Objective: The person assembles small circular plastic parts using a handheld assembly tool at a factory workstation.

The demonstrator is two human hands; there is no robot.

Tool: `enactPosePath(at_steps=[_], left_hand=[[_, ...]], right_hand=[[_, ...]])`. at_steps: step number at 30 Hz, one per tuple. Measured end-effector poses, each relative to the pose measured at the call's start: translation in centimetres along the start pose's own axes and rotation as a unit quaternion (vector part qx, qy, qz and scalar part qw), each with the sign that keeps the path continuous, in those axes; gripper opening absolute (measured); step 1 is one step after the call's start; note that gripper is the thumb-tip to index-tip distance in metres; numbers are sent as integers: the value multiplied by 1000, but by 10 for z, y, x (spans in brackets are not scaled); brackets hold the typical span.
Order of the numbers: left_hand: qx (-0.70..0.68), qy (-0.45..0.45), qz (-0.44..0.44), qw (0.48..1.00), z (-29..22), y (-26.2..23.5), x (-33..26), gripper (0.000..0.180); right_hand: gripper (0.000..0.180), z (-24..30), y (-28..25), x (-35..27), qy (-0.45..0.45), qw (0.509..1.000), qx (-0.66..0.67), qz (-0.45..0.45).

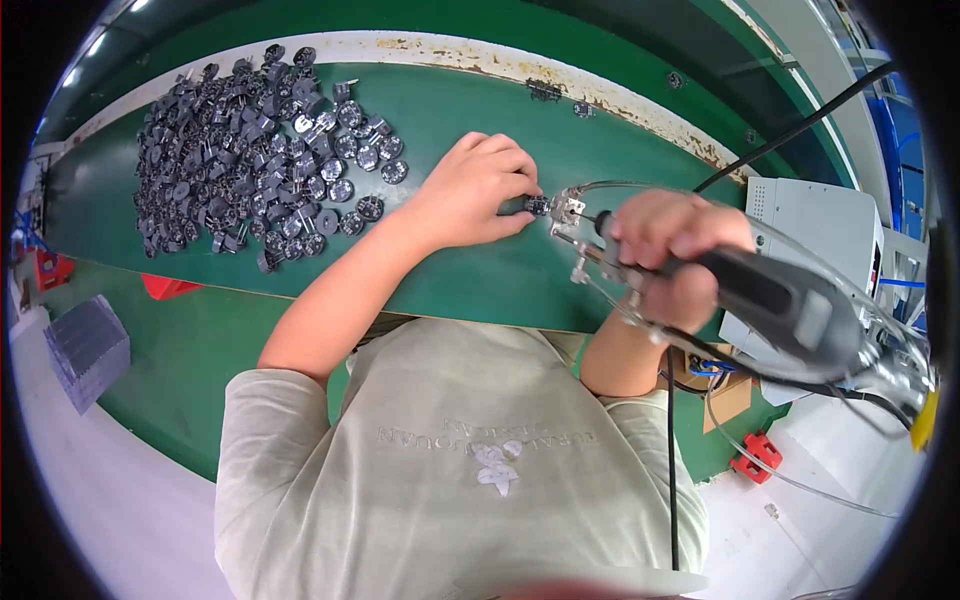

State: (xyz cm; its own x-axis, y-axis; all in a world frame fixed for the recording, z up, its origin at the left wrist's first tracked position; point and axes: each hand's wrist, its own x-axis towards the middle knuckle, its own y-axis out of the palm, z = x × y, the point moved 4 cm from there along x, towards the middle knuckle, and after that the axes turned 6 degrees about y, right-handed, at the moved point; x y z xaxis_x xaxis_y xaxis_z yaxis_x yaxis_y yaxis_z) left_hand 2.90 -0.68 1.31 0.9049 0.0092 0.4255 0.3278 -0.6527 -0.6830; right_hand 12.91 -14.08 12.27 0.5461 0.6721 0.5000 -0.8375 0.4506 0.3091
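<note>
My left hand [475, 190] pinches a small dark round part [538, 206] against the green work surface [460, 110]. My right hand [675, 250] grips a grey powered screwdriver [790, 305] lying nearly level. Its metal tip [568, 210] touches the small part from the right. Thin clear tubes and a black cable [800, 128] run from the tool. A big heap of similar dark round parts [250, 150] lies to the left of my left hand.
A light grey box unit [815, 215] stands at the right behind the tool. Two stray small parts [545, 92] lie near the worn white far edge of the surface. A grey ribbed tray [85, 345] and red pieces [165, 287] sit lower left.
</note>
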Motion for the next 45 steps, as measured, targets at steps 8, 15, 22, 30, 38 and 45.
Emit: enactPosePath(at_steps=[8,15,22,30,38,45], left_hand=[[5,6,4,1000,0,-1,-2,26],[0,8,9,1000,1,-1,-2,25],[-2,10,11,1000,1,0,-2,23],[-1,13,0,1000,1,-2,-1,23],[-7,14,10,1000,3,0,-3,25],[-14,8,-10,1000,1,0,0,23]], right_hand=[[37,1,1,-9,27,998,-44,47],[38,-8,-1,-12,32,998,-32,54],[38,-10,-1,-11,34,997,-44,60],[39,-13,1,-8,41,996,-45,64],[37,-16,6,-7,57,994,-81,55],[41,-6,9,-6,34,999,-20,17]])
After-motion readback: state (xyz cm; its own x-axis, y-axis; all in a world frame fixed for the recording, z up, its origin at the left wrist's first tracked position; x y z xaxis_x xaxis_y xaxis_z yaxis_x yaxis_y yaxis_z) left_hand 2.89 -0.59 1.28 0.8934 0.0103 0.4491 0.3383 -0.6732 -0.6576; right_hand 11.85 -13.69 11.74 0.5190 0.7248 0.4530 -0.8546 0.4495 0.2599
